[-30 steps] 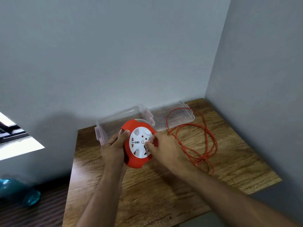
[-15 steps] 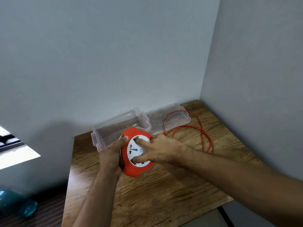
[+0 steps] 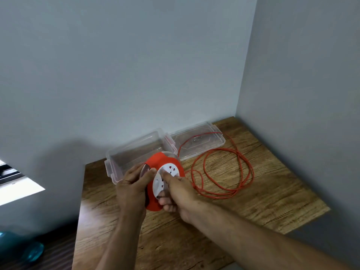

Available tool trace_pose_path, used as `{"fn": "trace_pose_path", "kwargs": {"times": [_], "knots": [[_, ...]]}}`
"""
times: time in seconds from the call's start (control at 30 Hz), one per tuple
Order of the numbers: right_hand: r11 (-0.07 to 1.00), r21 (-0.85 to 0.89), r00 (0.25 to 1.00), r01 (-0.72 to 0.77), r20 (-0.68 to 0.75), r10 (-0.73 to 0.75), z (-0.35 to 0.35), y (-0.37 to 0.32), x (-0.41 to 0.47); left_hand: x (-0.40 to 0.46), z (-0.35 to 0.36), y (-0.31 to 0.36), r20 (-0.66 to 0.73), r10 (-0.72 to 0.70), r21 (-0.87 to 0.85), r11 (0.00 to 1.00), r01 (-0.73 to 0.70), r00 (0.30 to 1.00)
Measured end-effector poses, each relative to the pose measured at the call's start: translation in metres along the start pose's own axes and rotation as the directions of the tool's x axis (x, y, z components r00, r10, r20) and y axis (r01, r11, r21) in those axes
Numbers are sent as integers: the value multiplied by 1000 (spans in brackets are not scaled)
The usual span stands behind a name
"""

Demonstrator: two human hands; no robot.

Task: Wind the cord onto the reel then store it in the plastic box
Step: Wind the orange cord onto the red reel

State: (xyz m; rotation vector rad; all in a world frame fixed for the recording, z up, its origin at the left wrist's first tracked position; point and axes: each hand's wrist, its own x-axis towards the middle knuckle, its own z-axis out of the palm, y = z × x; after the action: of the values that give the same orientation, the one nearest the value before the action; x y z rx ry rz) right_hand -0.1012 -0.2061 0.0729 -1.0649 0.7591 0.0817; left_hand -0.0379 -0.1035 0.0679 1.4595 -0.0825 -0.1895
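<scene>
A round orange reel (image 3: pixel 155 162) with a white socket face is held tilted above the wooden table (image 3: pixel 253 203). My left hand (image 3: pixel 132 190) grips its left rim. My right hand (image 3: pixel 178 193) lies on the white face with fingers pressed into it. The orange cord (image 3: pixel 243 172) runs from the reel's right side and lies in loose loops on the table, with one loop across the clear lid (image 3: pixel 202 141). The clear plastic box (image 3: pixel 134 151) stands open behind the reel.
The table sits in a corner, with walls behind it and to the right. Its left and near edges drop to a dark floor, where a teal object (image 3: pixel 29 252) lies at lower left.
My right hand has turned on the reel's white face, from across its middle to its lower right. The cord loops have shifted on the table. The view has moved a little.
</scene>
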Motion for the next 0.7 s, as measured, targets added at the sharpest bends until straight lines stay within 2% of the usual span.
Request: {"fn": "trace_pose_path", "kwargs": {"times": [0.07,0.1,0.13,0.17,0.2,0.23,0.27,0.3,0.33,0.37,0.47,0.53,0.63,0.7], "knots": [[997,-69,999,35,40,-32,-7,-6,-6,2,-1,-2,-31,-53,-76,996,50,998],[984,-163,997,70,45,-63,-12,-9,-9,2,-1,-3,-37,-85,-110,991,80,996],[941,-316,992,125,33,-121,-17,-10,-12,2,-1,-3,-36,-117,-138,984,111,992],[837,-511,975,197,17,-220,-23,-13,-15,3,-1,-1,-33,-150,-166,976,143,988],[645,-710,929,282,33,-369,-31,-15,-17,4,-1,0,-26,-183,-188,966,175,983],[358,-865,835,350,116,-537,-39,-16,-17,5,-2,2,-17,-214,-198,958,206,977],[19,-919,703,394,288,-650,-47,-19,-18,7,-2,3,-6,-241,-196,952,235,971],[-284,-861,575,421,496,-651,-53,-21,-15,8,-3,5,14,-261,-187,948,259,965],[-500,-745,485,442,667,-565,-58,-23,-13,9,-3,7,39,-275,-170,946,277,961],[-611,-643,465,461,762,-450,-61,-26,-10,10,-4,8,58,-286,-142,946,292,956],[-702,-518,493,489,828,-268,-66,-34,6,11,-5,9,72,-309,-104,943,315,948],[-772,-403,457,492,874,-165,-66,-40,12,12,-6,12,87,-332,-118,933,340,939],[-819,-226,397,527,918,2,-68,-50,17,11,-6,14,105,-349,-95,928,359,931],[-851,-173,401,496,915,48,-66,-58,16,11,-7,13,102,-357,-63,929,364,929]]}}
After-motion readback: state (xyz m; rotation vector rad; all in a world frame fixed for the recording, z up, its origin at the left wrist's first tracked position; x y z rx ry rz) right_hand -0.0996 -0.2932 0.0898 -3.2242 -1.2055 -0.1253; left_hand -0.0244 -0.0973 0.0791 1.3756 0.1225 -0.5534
